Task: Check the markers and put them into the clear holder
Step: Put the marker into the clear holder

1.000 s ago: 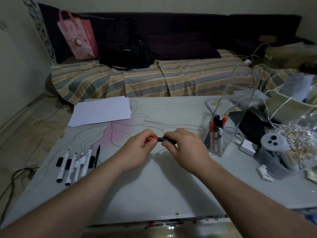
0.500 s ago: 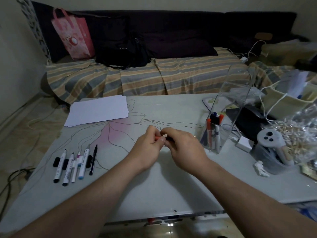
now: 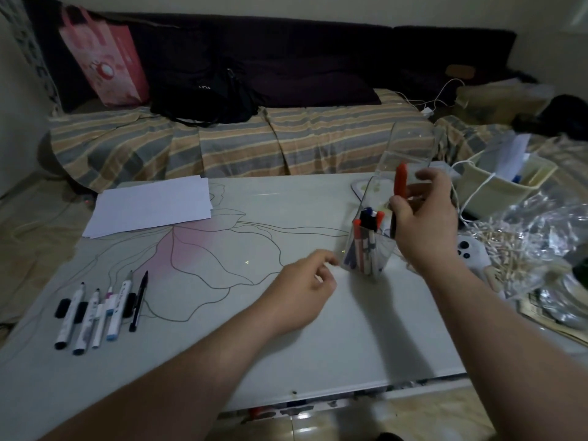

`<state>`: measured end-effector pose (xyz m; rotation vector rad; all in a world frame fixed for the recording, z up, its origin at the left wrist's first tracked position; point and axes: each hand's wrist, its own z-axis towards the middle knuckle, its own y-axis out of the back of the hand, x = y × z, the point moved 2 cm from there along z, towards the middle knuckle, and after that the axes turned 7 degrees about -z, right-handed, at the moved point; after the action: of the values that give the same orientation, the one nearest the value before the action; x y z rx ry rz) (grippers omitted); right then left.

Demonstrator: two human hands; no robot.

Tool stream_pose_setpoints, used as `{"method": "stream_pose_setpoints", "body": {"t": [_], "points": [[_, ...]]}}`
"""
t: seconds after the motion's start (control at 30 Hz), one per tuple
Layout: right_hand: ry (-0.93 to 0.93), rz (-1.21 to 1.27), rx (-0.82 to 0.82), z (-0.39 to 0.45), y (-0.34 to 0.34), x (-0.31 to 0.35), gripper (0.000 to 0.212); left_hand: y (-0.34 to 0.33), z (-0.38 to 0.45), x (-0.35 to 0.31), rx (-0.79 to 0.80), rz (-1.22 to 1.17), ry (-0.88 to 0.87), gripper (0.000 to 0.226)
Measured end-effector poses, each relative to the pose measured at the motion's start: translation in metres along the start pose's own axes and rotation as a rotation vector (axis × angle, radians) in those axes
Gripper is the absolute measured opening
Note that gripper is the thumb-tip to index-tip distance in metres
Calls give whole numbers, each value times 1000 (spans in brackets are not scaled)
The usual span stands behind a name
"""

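My right hand holds a red-capped marker upright, cap up, directly above the clear holder. The holder stands at the table's right side and has several markers with red, blue and black caps in it. My left hand hovers low over the table just left of the holder, fingers loosely curled, holding nothing. Several uncapped markers and a black pen lie in a row near the table's left edge, with loose black caps beside them.
White paper sheets lie at the table's back left. A white controller, a crinkled plastic bag and a cream basket crowd the right side. A striped sofa with a pink bag and a black bag stands behind the table.
Both hands held the marker together at the table's middle. Now my right hand has carried it up and right over the holder, and my left hand has let go.
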<state>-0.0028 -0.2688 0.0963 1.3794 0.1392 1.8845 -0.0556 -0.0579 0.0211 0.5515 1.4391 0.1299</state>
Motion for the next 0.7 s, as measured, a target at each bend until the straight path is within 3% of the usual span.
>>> {"method": "stream_pose_setpoints", "body": {"t": [0.13, 0.3, 0.4, 0.5, 0.57, 0.7], "points": [[80, -12, 82, 2, -7, -9, 69, -15, -3, 4, 127, 153, -21, 27], [295, -448, 122, 4, -19, -23, 58, -22, -3, 11, 174, 220, -36, 22], [276, -664, 279, 3, -26, -33, 60, -21, 0, 15, 165, 227, -32, 20], [182, -722, 453, 0, -24, -34, 87, -18, 3, 14, 154, 235, -41, 20], [123, -707, 454, 1, -20, -33, 94, -15, 3, 12, 143, 232, -43, 19], [123, -700, 348, -1, -19, -33, 71, -4, 0, 13, 119, 242, -40, 19]]}}
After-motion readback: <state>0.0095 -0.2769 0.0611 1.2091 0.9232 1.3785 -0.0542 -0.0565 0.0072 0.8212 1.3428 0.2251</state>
